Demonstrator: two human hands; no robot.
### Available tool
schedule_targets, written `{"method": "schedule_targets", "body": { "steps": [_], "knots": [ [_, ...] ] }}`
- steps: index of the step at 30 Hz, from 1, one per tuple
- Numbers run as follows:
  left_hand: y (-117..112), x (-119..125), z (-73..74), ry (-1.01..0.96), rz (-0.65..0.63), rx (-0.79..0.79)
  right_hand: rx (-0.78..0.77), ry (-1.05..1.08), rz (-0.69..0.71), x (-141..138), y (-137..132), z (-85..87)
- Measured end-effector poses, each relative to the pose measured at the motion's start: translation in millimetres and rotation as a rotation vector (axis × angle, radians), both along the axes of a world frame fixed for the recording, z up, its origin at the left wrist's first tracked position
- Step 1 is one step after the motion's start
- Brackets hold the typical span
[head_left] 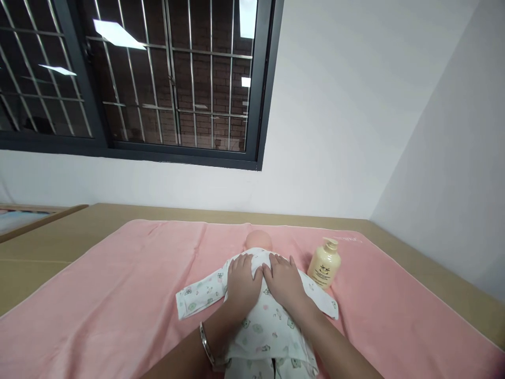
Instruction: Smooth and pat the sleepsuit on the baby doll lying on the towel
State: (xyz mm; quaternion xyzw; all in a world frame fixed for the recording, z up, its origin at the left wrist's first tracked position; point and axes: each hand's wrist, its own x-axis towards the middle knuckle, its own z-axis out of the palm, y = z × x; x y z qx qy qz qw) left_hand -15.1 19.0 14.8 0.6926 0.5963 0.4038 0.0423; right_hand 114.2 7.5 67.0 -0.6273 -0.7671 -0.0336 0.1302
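A baby doll in a white printed outfit lies on a pink blanket, its bald head pointing away from me. Flat on the upper part of the outfit rests my left hand, fingers stretched toward the head. Beside it my right hand also lies flat, the two thumbs close together. The doll's sleeves spread out to both sides. A silver bangle circles my left wrist. To the right of the doll stands a yellow pump bottle, near the right sleeve.
The blanket covers a tan padded surface that reaches the white wall. Above at the left is a dark-framed window with metal bars. A wooden-edged structure with something pale blue inside sits at the far left.
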Motion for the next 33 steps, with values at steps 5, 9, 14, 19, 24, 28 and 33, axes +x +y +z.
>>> {"method": "schedule_targets", "body": {
  "steps": [5, 9, 14, 19, 24, 28, 33],
  "knots": [
    [-1, -1, 1.6, -0.019, -0.008, 0.001, 0.09, -0.123, -0.067, -6, -8, -0.2],
    [0, 0, 0.0, 0.022, 0.033, -0.019, 0.124, -0.184, -0.086, -10, -13, -1.3],
    [3, -1, -1.3, 0.061, 0.018, -0.042, 0.099, -0.194, -0.089, -11, -15, 2.2],
    [1, -1, -1.6, 0.027, 0.008, -0.015, 0.005, -0.138, -0.035, -8, -17, 15.1],
    [-3, -1, -2.3, 0.008, 0.014, 0.012, -0.065, -0.008, 0.039, -8, -24, 21.3],
    [-3, -1, -4.1, 0.011, 0.012, 0.024, -0.032, 0.191, 0.154, -9, -27, 21.1],
    [-1, 0, -8.5, -0.039, 0.029, 0.076, 0.054, 0.385, 0.192, -7, -13, 7.2]
  ]
}}
